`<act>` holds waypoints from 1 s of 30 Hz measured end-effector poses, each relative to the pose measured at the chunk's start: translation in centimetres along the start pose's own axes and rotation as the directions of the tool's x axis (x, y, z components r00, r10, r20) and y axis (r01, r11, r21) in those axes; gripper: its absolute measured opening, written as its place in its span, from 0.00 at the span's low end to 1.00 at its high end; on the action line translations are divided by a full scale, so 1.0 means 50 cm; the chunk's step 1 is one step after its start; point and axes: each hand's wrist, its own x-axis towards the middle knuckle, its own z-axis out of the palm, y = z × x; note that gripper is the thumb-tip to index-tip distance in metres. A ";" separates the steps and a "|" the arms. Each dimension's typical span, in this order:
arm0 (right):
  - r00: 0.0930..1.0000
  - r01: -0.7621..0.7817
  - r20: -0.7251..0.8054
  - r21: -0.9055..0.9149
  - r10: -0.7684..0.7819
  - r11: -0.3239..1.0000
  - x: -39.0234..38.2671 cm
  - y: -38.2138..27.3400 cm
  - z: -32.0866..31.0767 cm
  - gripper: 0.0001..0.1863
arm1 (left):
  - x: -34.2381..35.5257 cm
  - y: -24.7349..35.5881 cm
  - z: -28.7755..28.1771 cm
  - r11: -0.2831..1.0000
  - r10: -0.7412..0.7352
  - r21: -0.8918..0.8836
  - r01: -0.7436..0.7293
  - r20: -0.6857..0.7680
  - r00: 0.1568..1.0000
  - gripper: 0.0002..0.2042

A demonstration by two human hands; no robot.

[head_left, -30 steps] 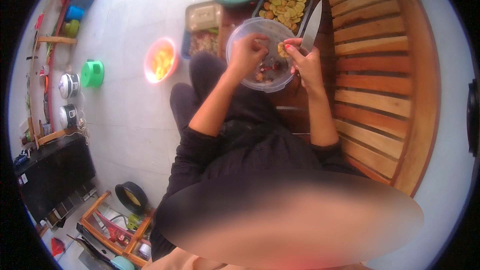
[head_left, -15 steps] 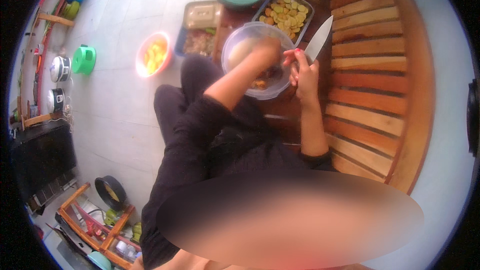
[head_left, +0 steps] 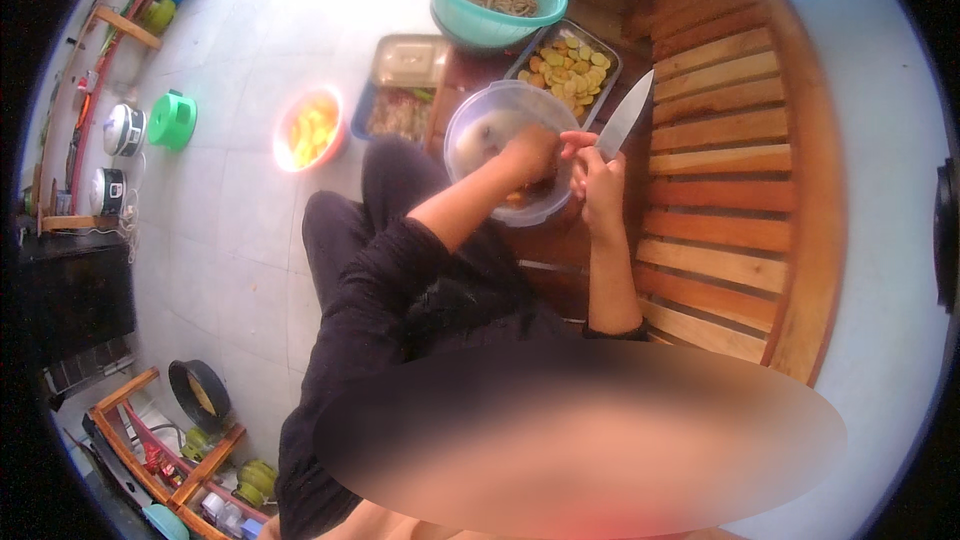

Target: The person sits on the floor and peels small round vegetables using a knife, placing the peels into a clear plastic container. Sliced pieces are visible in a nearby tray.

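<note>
A translucent plastic tub (head_left: 468,190) stands in front of me, with a pale rounded thing (head_left: 487,132) and some dark and orange pieces inside. My left hand (head_left: 532,153) is over the tub's right half, curled like a fist; what its fingers hold is hidden. Just right of the rim, my right hand (head_left: 602,185) grips a large kitchen knife (head_left: 628,118). The blade points up and away to the right. Thumb and fingers of the right hand reach toward the left hand at the rim.
Beyond the tub are a tray of yellow slices (head_left: 568,68) and a turquoise basin (head_left: 490,28) of greyish strips. On the left are a lidded tray (head_left: 410,62), a container of chopped food (head_left: 397,113) and a bowl of orange pieces (head_left: 312,130). A slatted wooden bench back (head_left: 720,160) rises at right.
My left hand has come down and sits closer to my right hand at the tub. The knife has tilted slightly. The whole view has shifted a little.
</note>
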 end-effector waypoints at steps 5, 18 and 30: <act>0.999 -0.008 0.032 -0.216 0.015 0.976 -0.004 -0.004 0.002 0.10 | -0.022 0.012 -0.066 0.974 -0.128 -0.194 0.115 -0.055 0.990 0.21; 0.987 0.115 0.150 -0.424 -0.055 0.899 -0.008 -0.020 0.041 0.27 | -0.158 0.001 -0.130 0.229 -0.377 -0.973 0.035 -0.055 0.925 0.13; 0.991 -0.065 0.094 -0.259 0.092 0.964 0.000 -0.019 0.031 0.29 | -0.052 0.001 -0.045 0.927 -0.349 0.182 0.328 0.094 0.933 0.13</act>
